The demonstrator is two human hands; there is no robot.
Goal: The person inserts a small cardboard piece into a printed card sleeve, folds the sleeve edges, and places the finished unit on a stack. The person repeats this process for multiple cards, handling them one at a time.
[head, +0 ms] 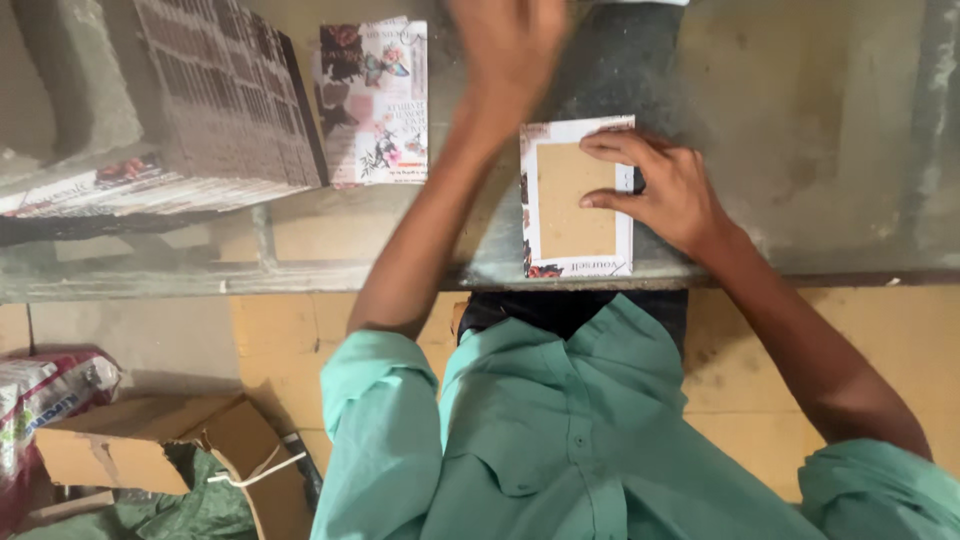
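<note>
Glass forms the table top [820,150], which spans the upper half of the view; its front edge runs across from 9 o'clock to 3 o'clock. A green shirt [560,430] fills the lower centre at 6 o'clock. A tall stack of printed covers [215,100] lies on the table at 10 o'clock. An open cardboard box [150,440] sits on the floor at 7 o'clock, with a printed sack [45,390] beside it at 8 o'clock.

The left hand [510,45] is at 12 o'clock, raised over the table and blurred; it appears open, and no object shows in it. The right hand [665,185] is just right of centre, at 2 o'clock from the middle. It lies flat and open, with its fingers [615,145] pressing on the right edge of the board cover [575,200].

The board cover lies flat on the table near the front edge, at centre: a brown card panel framed by folded white floral paper. A single floral cover [375,100] lies at 11 o'clock, just beside the stack and well apart from the board cover.
</note>
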